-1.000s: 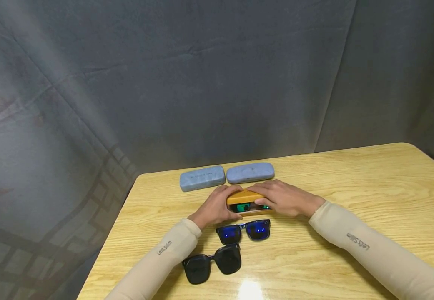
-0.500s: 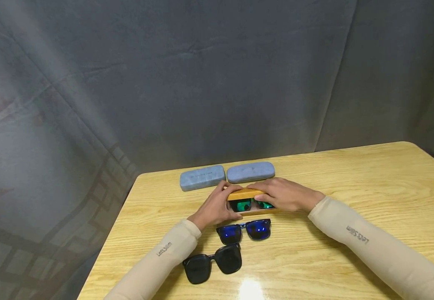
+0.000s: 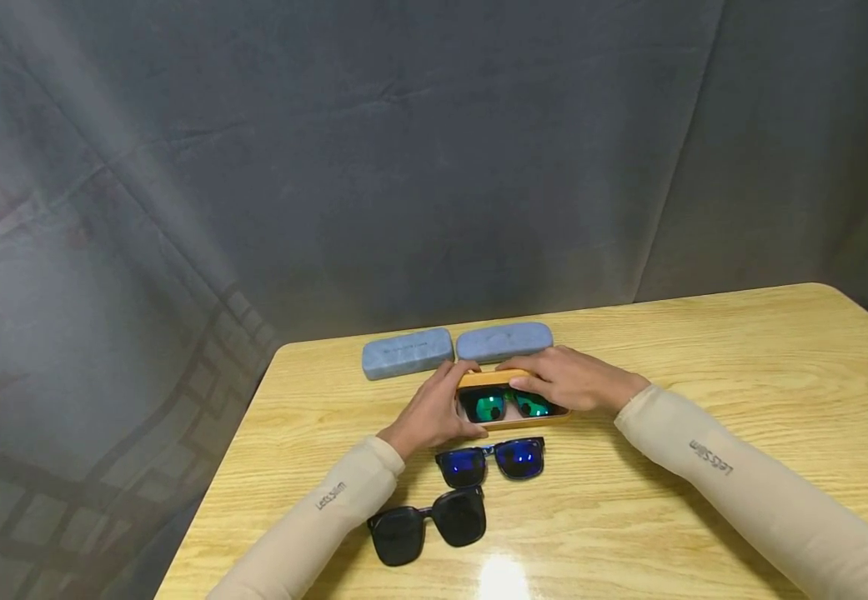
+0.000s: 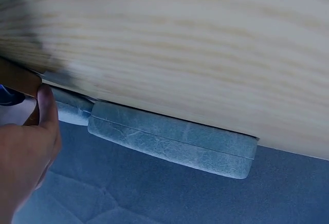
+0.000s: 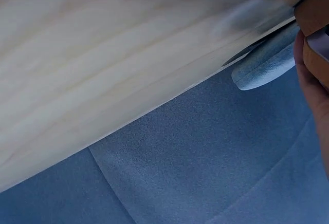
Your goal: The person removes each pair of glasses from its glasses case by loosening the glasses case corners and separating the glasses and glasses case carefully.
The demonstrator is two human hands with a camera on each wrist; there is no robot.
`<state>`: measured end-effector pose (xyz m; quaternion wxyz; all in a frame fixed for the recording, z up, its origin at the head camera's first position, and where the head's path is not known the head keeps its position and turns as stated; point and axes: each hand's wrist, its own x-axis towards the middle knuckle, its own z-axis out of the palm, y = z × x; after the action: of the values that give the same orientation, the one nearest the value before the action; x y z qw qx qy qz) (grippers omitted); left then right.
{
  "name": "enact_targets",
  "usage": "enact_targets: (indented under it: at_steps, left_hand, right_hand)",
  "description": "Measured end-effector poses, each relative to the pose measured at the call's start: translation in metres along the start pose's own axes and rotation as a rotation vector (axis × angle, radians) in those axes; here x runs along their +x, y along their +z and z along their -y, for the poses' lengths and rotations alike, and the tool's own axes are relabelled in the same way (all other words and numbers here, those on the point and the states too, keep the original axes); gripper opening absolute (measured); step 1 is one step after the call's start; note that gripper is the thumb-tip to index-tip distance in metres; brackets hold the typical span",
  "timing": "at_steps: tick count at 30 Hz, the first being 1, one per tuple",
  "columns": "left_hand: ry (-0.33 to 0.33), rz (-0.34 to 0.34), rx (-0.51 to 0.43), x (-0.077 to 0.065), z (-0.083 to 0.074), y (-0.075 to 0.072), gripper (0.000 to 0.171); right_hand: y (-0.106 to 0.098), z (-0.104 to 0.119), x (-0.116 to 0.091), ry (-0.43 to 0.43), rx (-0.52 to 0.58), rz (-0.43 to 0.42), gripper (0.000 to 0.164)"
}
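Observation:
An orange-yellow glasses case point(image 3: 495, 379) stands on the table with its lid raised. Inside it lie sunglasses with green mirrored lenses point(image 3: 489, 407). My left hand point(image 3: 432, 410) grips the case's left end, thumb low at the front and fingers up by the lid. With fingers over the top and thumb at the lid's front edge, my right hand point(image 3: 574, 379) holds the lid. Just in front of the case are sunglasses with blue lenses point(image 3: 520, 459). Nearer still, black sunglasses point(image 3: 459, 517) lie beside the left forearm. Both wrist views show only part of the case.
Two closed blue-grey glasses cases stand side by side behind the orange one, a left case point(image 3: 407, 353) and a right case point(image 3: 504, 342). Grey cloth point(image 3: 434, 167) hangs behind the far edge of the wooden table point(image 3: 741, 375).
The orange case's lid has swung up and back, so more of the green-lensed sunglasses shows. My right hand has risen slightly with the lid; my left hand keeps its hold.

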<state>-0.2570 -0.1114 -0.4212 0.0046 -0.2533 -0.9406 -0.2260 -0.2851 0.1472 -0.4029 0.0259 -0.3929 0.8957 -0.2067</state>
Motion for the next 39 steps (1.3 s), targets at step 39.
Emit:
enact_targets:
  at_steps: [39]
  left_hand:
    - [-0.035, 0.042, -0.048, 0.004, -0.003, 0.000, 0.108]
  right_hand:
    - [0.022, 0.009, -0.016, -0.172, -0.404, -0.375, 0.030]
